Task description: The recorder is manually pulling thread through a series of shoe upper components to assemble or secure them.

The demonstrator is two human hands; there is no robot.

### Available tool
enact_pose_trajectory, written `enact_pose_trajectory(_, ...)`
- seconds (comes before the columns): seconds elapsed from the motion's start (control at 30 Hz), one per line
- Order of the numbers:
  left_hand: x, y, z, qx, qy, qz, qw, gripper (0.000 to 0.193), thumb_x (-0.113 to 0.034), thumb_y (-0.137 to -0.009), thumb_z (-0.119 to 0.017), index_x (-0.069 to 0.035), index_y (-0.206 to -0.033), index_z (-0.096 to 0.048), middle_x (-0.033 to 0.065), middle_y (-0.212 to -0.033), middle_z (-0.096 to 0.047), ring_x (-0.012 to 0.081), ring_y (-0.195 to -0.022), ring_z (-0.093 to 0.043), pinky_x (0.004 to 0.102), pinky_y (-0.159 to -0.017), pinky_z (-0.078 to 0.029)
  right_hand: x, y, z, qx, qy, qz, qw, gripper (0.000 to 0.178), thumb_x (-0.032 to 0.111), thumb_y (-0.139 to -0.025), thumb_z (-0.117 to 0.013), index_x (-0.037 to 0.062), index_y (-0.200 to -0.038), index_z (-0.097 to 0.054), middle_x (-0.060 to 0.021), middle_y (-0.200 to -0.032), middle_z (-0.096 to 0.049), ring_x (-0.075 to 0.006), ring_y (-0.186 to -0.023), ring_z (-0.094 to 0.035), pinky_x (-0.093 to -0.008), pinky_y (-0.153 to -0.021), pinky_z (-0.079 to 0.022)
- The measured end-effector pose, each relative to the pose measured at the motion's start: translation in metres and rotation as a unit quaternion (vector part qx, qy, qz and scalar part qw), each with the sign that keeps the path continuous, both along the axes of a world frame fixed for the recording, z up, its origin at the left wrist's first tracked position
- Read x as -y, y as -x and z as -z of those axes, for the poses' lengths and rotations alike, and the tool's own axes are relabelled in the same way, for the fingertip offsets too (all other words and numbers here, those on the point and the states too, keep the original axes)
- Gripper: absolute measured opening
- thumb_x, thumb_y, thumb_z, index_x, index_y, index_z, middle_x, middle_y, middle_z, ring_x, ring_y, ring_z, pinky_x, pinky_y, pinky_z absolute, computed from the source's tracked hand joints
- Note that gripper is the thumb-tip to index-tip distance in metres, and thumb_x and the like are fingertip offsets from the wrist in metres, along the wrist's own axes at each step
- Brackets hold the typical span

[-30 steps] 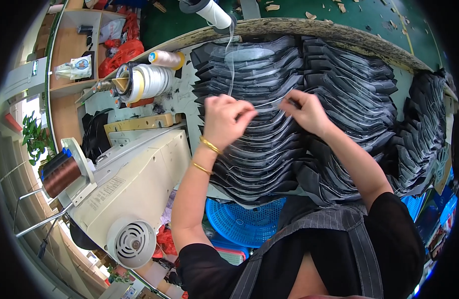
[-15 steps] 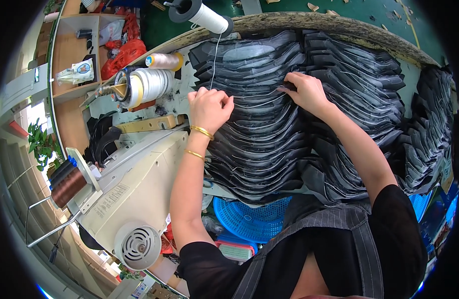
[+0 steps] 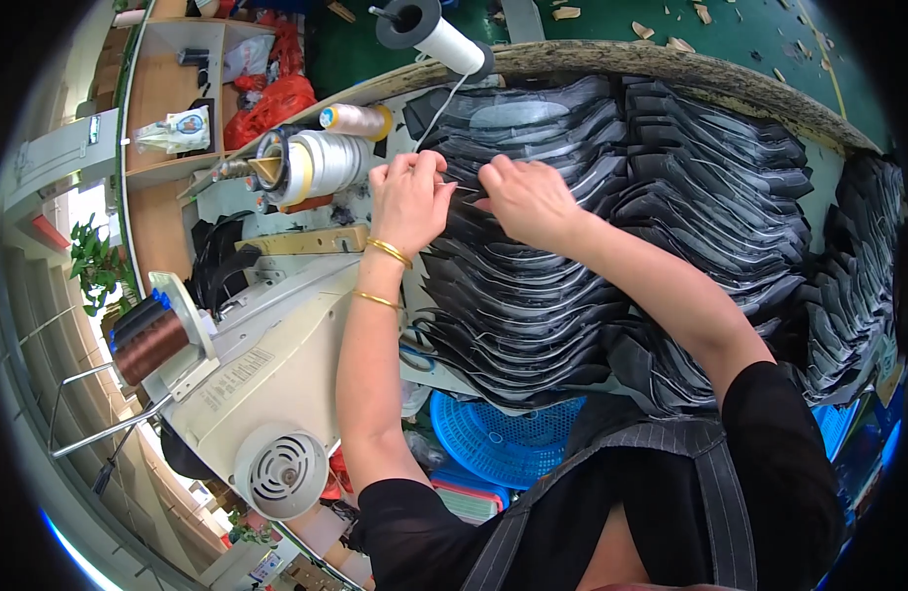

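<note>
My left hand [image 3: 411,200], with two gold bangles at its wrist, is closed at the left edge of a row of overlapping dark grey and black fabric pieces [image 3: 518,281]. White cord [image 3: 442,115] runs down from the spool [image 3: 448,46] into its fingers. Close by on the right, my right hand [image 3: 530,204] is closed too, thumb and fingers pinched together over the same row. Whatever it pinches is too small to make out. Pale lines of cord or edging show between the layered pieces.
More layered dark pieces [image 3: 710,187] lie to the right, with another row [image 3: 853,276] at the far right. Thread cones [image 3: 326,165] stand at the left, beyond a cream sewing machine [image 3: 276,364]. Scissors [image 3: 414,353] lie near a blue basket [image 3: 503,443]. A worn raised rim [image 3: 611,61] borders the table.
My right hand has moved left across the row, close to my left hand. The cord from the spool now hangs slack and curved where it was straight. The view has shifted slightly.
</note>
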State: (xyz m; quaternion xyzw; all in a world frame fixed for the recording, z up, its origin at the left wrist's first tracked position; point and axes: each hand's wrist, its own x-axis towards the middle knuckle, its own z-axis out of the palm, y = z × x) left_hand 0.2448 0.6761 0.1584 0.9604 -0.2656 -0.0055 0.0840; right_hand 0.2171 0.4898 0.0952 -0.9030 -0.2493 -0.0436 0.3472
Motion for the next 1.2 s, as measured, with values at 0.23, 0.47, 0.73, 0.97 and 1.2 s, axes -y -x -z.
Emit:
enact_pose_trajectory(0.23, 0.028, 0.084, -0.015, -0.102, 0.122, -0.077, 0.984, 0.013, -0.016, -0.083, -0.064, -0.01, -0.092, -0.057, 0.0026, -0.079, -0.062, 0.0245, -0.082, -0.058, 0.0401, -0.076, -0.036, 0.048, 0.045, -0.006, -0.174, -0.083, 0.002, 0.981, 0.028, 0.03, -0.088, -0.063, 0.0037, -0.088, -0.053, -0.0102, -0.081, -0.063, -0.0261, -0.064, -0.064, -0.0381, -0.058, -0.049)
enact_pose_trajectory(0.47, 0.075, 0.159, 0.005, -0.49, 0.451, -0.254, 0.702, 0.019, -0.001, -0.089, -0.064, -0.003, -0.098, -0.047, 0.0066, -0.082, -0.067, 0.0097, -0.084, -0.064, 0.0208, -0.073, -0.049, 0.106, 0.118, -0.024, -0.433, -0.272, -0.101, 0.853, 0.039, 0.015, -0.07, -0.084, 0.0009, -0.099, -0.06, -0.0068, -0.074, -0.066, -0.0128, -0.068, -0.064, -0.0262, -0.063, -0.05)
enact_pose_trajectory(0.73, 0.067, 0.059, -0.003, -0.2, 0.233, -0.089, 0.948, 0.013, -0.015, -0.084, -0.071, -0.005, -0.088, -0.064, 0.0054, -0.071, -0.067, 0.0121, -0.069, -0.067, 0.0249, -0.065, -0.05, 0.122, 0.034, -0.009, -0.263, -0.197, 0.046, 0.943, 0.014, 0.0, -0.078, -0.07, 0.0005, -0.09, -0.062, -0.0071, -0.076, -0.066, -0.0118, -0.067, -0.062, -0.0262, -0.061, -0.05)
enact_pose_trajectory(0.97, 0.079, 0.031, 0.006, -0.29, 0.396, -0.166, 0.855, 0.014, -0.007, -0.088, -0.066, 0.0, -0.096, -0.057, 0.0054, -0.078, -0.069, 0.008, -0.076, -0.066, 0.0221, -0.068, -0.05, 0.088, 0.007, -0.027, -0.299, -0.24, -0.019, 0.923, 0.034, 0.012, -0.075, -0.079, 0.0004, -0.104, -0.065, -0.0114, -0.088, -0.07, -0.0117, -0.08, -0.064, -0.0272, -0.073, -0.051)
enact_pose_trajectory(1.2, 0.059, -0.001, 0.0, -0.206, 0.276, -0.16, 0.925, 0.011, -0.017, -0.084, -0.071, -0.008, -0.089, -0.067, 0.0, -0.074, -0.067, 0.0108, -0.077, -0.061, 0.0283, -0.078, -0.043, 0.122, -0.034, 0.009, -0.234, -0.203, 0.066, 0.949, 0.018, 0.012, -0.084, -0.068, -0.0007, -0.095, -0.063, -0.0107, -0.081, -0.065, -0.0143, -0.072, -0.058, -0.0287, -0.069, -0.049)
